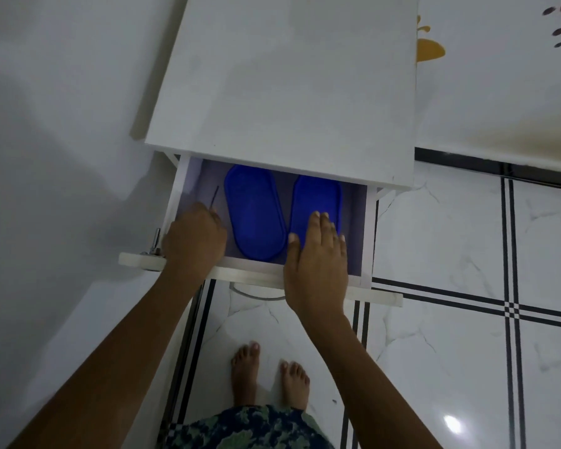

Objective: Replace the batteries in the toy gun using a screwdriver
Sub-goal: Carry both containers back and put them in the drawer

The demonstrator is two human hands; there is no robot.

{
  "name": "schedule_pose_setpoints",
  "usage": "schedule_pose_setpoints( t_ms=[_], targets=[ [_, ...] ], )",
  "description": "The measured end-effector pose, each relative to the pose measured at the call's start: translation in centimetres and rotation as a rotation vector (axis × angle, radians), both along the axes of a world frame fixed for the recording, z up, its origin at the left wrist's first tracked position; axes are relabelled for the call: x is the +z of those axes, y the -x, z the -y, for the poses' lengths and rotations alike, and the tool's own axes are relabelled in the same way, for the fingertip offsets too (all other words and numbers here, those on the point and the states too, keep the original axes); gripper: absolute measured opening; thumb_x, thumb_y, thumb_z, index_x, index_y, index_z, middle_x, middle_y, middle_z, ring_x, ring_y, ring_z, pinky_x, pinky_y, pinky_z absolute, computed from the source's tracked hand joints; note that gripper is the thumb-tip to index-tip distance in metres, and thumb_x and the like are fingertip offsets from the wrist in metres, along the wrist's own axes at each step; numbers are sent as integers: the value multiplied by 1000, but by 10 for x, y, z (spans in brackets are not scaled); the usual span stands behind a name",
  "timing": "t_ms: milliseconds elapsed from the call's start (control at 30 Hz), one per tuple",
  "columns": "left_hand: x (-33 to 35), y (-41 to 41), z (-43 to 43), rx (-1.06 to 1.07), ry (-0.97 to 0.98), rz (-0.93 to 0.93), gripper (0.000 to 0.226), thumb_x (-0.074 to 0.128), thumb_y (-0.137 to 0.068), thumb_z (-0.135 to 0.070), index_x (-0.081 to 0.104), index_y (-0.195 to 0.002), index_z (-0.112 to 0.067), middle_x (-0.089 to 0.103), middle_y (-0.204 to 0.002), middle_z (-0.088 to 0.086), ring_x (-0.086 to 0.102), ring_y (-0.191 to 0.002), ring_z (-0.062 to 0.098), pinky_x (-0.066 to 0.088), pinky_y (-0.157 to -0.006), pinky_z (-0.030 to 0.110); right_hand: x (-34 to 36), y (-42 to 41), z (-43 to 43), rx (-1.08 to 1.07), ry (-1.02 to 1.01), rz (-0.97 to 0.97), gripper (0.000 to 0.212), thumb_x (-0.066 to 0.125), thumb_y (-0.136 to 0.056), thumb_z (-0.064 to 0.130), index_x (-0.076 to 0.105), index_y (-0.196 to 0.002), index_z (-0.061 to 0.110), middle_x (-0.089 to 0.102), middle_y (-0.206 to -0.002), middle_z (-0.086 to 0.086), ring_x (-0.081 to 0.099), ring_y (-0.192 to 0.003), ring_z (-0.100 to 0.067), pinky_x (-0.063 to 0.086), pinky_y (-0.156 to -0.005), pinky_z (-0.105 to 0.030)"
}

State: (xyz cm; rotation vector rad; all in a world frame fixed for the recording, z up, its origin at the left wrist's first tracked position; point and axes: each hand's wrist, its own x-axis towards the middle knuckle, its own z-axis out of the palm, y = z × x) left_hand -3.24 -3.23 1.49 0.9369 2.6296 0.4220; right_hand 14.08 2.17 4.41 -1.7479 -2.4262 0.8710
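Nearest, the person's bare feet [245, 367] stand on the marble-patterned tiled floor [434, 238], and both forearms reach up and away over the front of an open drawer [250, 273]. This looks like the fetching step: the tools and spares are being gathered, and no work on the toy has begun. The toy gun is not in view, and no batteries show either.

The left hand [193, 236] is down in the left part of the drawer, knuckles up and fingers curled under. It seems to grip the handle of a screwdriver [215, 197], whose thin dark shaft pokes out on the far side of the fist; the handle itself is hidden.

The right hand [316, 254] lies flat with straight fingers, palm down, on the near end of the right blue container [318, 196]. It holds nothing. Just beside it on the left sits the left blue container [253, 209], also lidded; their far ends run under the white desk [289, 76].

Next, the left hand needs to lift the screwdriver out, and the right must take up or open the container, which may hold the batteries.
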Motion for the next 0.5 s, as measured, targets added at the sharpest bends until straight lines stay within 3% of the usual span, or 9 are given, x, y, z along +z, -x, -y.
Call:
schedule_pose_setpoints(
  t_ms=[167,333,500],
  targets=[
    [-5,11,-10,-12,126,26,29,40,-101,-20,50,-76,-8,46,-64,2,52,-65,21,38,-57,32,-10,3,7,8,-24,9,56,33,-105,39,24,-154,12,23,-162,-7,16,-151,-22,8,-124,-39],
    [-16,19,-16,-74,128,6,26,47,-100,-19,62,-87,-1,48,-76,6,49,-67,19,37,-57,30,-15,4,8,12,-88,54,59,31,-105,43,24,-154,12,20,-163,-7,13,-152,-23,6,-123,-39],
    [-22,21,-15,-89,135,5,21,57,-95,-19,61,-83,-2,53,-87,9,46,-65,17,37,-57,28,-20,6,11,30,-143,87,63,22,-104,48,22,-155,12,18,-164,-7,10,-152,-23,6,-124,-41]
  ],
)
